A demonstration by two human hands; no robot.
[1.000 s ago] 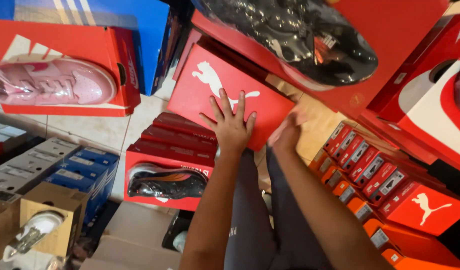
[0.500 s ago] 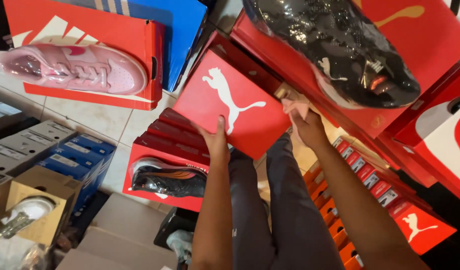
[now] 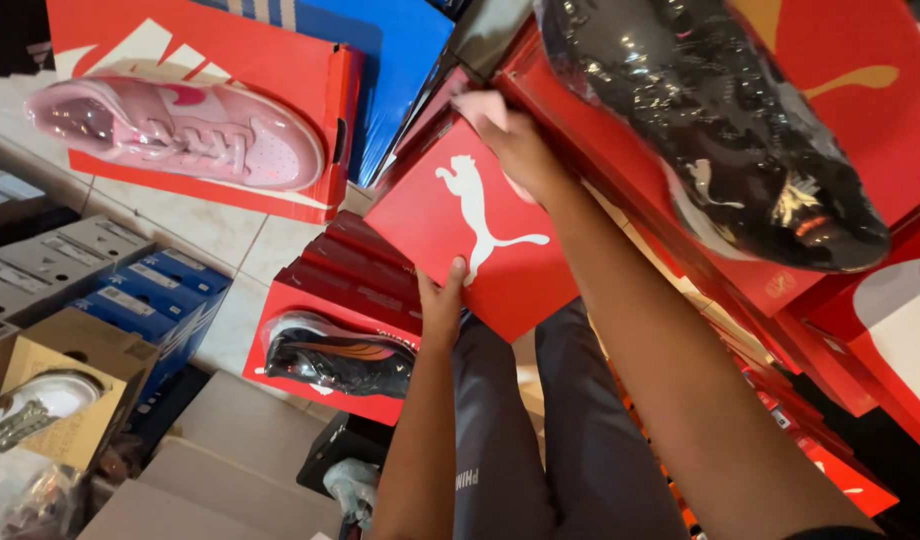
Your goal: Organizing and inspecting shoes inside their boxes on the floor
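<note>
Both hands held a flat red cardboard shoebox with a white leaping-cat emblem [image 3: 470,235], tilted, raised against a stack of red boxes. The left hand [image 3: 442,300] gripped its lower edge, thumb on the lid; the right hand [image 3: 510,140] clasped its upper corner. A glossy black plastic-wrapped shoe [image 3: 710,130] lay just above on a red box, a pink sneaker [image 3: 180,125] well apart to the left.

Shoe shop: stacked shoe boxes [image 3: 170,290], wrapped display shoes [image 3: 180,125] on top.
</note>
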